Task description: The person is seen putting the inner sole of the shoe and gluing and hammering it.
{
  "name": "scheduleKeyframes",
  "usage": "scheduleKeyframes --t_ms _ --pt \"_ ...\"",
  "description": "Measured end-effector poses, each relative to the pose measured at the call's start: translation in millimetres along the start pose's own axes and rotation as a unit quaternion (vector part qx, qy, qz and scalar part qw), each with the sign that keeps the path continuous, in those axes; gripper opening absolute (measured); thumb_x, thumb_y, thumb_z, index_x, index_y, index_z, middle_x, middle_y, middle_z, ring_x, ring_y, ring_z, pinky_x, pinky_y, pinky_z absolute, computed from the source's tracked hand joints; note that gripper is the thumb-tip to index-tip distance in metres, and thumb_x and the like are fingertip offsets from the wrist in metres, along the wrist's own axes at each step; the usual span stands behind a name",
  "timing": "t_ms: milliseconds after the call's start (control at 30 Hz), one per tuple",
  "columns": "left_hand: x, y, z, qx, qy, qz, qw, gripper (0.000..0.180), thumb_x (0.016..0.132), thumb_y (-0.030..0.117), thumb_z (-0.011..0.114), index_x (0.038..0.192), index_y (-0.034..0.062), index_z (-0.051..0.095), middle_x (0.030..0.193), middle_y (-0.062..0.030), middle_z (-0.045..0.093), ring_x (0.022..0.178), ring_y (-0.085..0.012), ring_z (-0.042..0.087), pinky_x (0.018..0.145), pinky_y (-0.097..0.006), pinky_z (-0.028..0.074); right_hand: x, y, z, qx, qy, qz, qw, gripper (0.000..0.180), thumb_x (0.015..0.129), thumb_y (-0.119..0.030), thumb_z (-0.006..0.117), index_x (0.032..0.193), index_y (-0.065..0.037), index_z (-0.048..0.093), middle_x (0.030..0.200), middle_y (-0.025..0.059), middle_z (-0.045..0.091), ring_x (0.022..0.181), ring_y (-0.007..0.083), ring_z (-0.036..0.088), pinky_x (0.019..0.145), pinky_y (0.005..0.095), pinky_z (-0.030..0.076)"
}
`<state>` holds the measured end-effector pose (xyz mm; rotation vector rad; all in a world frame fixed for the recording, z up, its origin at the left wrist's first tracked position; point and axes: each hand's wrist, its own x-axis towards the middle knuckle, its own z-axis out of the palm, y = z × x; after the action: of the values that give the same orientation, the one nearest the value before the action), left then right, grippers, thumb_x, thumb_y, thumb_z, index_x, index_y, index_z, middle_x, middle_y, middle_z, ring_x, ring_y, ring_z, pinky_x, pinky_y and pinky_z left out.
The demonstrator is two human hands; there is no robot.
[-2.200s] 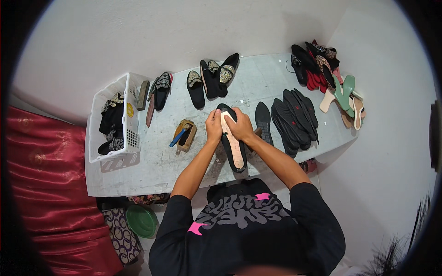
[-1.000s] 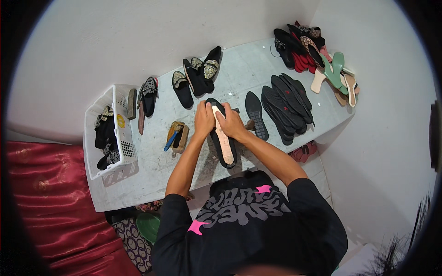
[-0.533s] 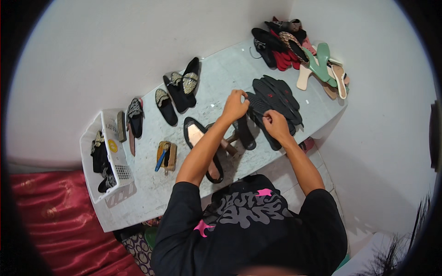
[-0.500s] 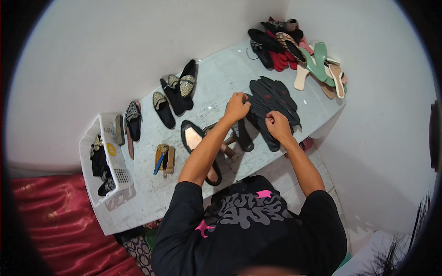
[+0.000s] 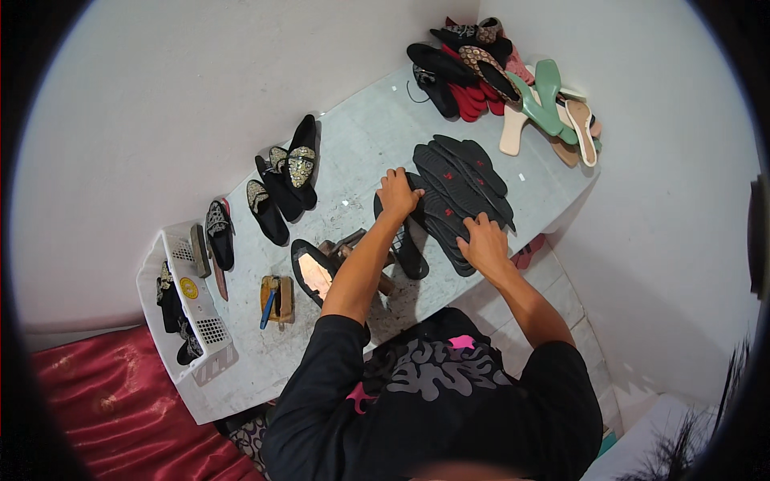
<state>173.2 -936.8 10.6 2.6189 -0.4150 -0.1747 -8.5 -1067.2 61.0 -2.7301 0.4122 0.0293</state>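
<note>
Black flat rubber shoe soles lie in a fanned pile on the pale grey counter, and both hands are on this pile. The left hand rests on the pile's left edge with fingers bent down; I cannot tell if it pinches a sole. The right hand lies flat and spread on the near end of the pile, pinching nothing. It looks like the step of picking a sole; next, one sole must be slid free from the others. Left of the pile lies a black slipper with a shiny tan inside. Far left stands a white plastic basket. Behind the pile lies a heap of coloured sandals and soles.
</note>
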Motion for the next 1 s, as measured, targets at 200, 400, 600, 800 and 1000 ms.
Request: scheduleKeyframes --t_ms 200,400,600,800,1000 --pt "16 -25 -5 -0.112 0.014 0.047 0.993 0.047 0.064 0.013 0.083 0.106 0.0028 0.062 0.105 -0.0162 0.061 0.097 -0.0314 0.062 0.082 -0.037 0.049 4 4 -9 0.047 -0.016 -0.057 0.997 0.047 0.069 -0.022 0.079 0.107 -0.004 0.059 0.107 0.0191 0.051 0.097 0.0389 0.055 0.083 0.0452 0.049" --pt "35 -32 -36 -0.268 -0.103 -0.002 0.958 0.044 0.066 -0.001 0.078 0.107 0.0037 0.061 0.082 -0.0100 0.069 0.074 -0.0188 0.065 0.070 -0.029 0.050 11 -10 -13 0.087 -0.084 -0.013 0.993 0.067 0.062 -0.025 0.083 0.117 -0.003 0.052 0.114 0.0218 0.051 0.102 0.0405 0.054 0.087 0.0452 0.047" --pt "14 -18 -112 -0.556 -0.072 -0.002 0.828 0.042 0.075 -0.005 0.072 0.113 0.0021 0.055 0.089 -0.0098 0.067 0.083 -0.0165 0.064 0.076 -0.029 0.051 25 -26 -9 0.387 -0.053 -0.026 0.920 0.056 0.065 -0.021 0.082 0.111 -0.002 0.055 0.088 0.0150 0.067 0.078 0.0242 0.065 0.073 0.0331 0.050" --pt "-26 -55 -158 -0.729 0.061 0.032 0.681 0.039 0.091 0.010 0.061 0.125 0.0090 0.043 0.108 -0.0064 0.061 0.097 -0.0149 0.061 0.084 -0.030 0.049 26 -106 -23 0.485 -0.029 -0.148 0.862 0.021 0.072 -0.010 0.070 0.086 0.001 0.059 0.074 0.0107 0.060 0.065 0.0221 0.056 0.063 0.0315 0.045" --pt "-93 -69 -160 -0.708 0.031 -0.032 0.705 0.083 0.092 0.026 0.062 0.149 0.0159 0.003 0.144 -0.0145 0.029 0.110 -0.0348 0.058 0.081 -0.039 0.053 6 -189 -1 0.324 0.064 -0.332 0.884 0.023 0.073 0.005 0.055 0.095 0.003 0.049 0.090 0.0217 0.047 0.084 0.0436 0.051 0.067 0.0465 0.041"
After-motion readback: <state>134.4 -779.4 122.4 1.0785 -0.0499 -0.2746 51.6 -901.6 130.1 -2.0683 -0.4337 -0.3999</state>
